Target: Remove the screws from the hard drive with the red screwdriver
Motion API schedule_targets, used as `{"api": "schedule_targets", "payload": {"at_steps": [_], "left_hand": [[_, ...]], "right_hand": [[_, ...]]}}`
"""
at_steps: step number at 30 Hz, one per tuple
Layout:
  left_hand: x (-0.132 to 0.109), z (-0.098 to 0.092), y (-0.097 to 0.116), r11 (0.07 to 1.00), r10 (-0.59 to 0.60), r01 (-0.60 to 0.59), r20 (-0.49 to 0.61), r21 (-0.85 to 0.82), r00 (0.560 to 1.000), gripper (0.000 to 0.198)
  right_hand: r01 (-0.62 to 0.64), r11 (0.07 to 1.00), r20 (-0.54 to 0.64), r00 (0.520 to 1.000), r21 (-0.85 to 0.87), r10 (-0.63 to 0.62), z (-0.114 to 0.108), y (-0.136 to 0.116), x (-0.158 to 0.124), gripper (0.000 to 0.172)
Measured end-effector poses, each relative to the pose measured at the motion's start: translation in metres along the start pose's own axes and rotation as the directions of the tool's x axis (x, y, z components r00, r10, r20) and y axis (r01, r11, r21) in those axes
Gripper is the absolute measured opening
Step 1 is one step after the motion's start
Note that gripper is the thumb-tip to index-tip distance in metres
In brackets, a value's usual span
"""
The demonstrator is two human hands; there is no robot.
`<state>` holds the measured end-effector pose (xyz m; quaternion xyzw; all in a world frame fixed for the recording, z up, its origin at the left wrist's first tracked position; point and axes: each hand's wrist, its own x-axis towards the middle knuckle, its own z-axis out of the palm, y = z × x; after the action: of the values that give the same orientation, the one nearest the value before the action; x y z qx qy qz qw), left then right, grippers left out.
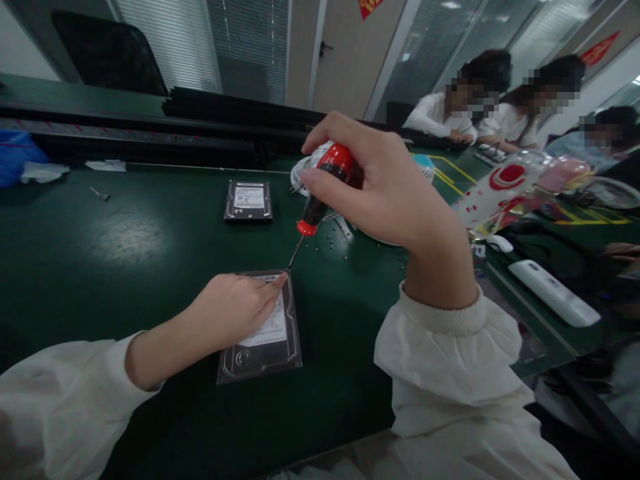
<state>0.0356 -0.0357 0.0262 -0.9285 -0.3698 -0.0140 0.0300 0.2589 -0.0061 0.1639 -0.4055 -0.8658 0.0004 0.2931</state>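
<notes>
A hard drive [280, 327] with a white label lies flat on the green table. My left hand [243, 307] rests across its top, fingers stretched out over the label and the index fingertip at the far right corner. In my right hand [375, 180] is a red and black screwdriver [317, 200], gripped round its handle from above. Its thin shaft slants down, and the tip meets the drive's corner beside my left fingertip. The spot right under the tip is too small to make out.
A second hard drive [249, 201] lies farther back. Several small screws [331, 240] are scattered right of it, near a white fan-like object [300, 177] partly hidden by my right hand. A clear bottle [505, 190] and a white device [554, 292] are at right. People sit beyond.
</notes>
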Motion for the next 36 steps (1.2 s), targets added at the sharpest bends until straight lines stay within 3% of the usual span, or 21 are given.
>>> {"api": "schedule_targets", "payload": {"at_steps": [2,5,12,16,21,25,36], "left_hand": [[0.0006,-0.0003,0.0002,1.0,-0.002,0.002,-0.001,-0.001,1.0,0.047],[0.0005,0.0008,-0.0005,1.0,0.008,-0.008,-0.013,0.01,1.0,0.047],[-0.0001,0.0039,-0.0025,0.999,0.031,-0.03,-0.017,0.019,0.999,0.049],[0.0,0.0035,-0.0023,1.0,0.02,-0.02,-0.024,0.008,1.0,0.05],[-0.0004,0.0038,-0.0029,1.0,0.012,-0.013,-0.023,-0.026,1.0,0.053],[-0.0003,0.0038,-0.0027,0.999,0.012,-0.014,-0.035,-0.047,0.999,0.052],[-0.0002,-0.0007,-0.0017,0.992,-0.014,0.007,-0.054,-0.126,0.998,0.048]], "right_hand": [[0.004,1.0,-0.007,1.0,0.005,-0.004,-0.0002,-0.0001,0.0002,0.028],[-0.01,1.0,0.016,1.0,-0.014,0.01,-0.0013,0.0001,0.0001,0.021],[-0.004,1.0,-0.005,1.0,0.007,0.004,-0.0016,0.0016,-0.0012,0.033],[-0.029,0.999,0.014,0.999,-0.027,0.029,-0.0019,0.0015,-0.0004,0.022],[-0.044,0.999,-0.01,0.999,0.0,0.044,-0.0005,0.0,0.0,0.029],[-0.03,1.0,-0.022,0.999,-0.005,0.03,0.0014,-0.0015,-0.0002,0.021],[0.008,1.0,-0.007,1.0,-0.021,-0.008,0.0007,-0.0013,0.0002,0.024]]}}
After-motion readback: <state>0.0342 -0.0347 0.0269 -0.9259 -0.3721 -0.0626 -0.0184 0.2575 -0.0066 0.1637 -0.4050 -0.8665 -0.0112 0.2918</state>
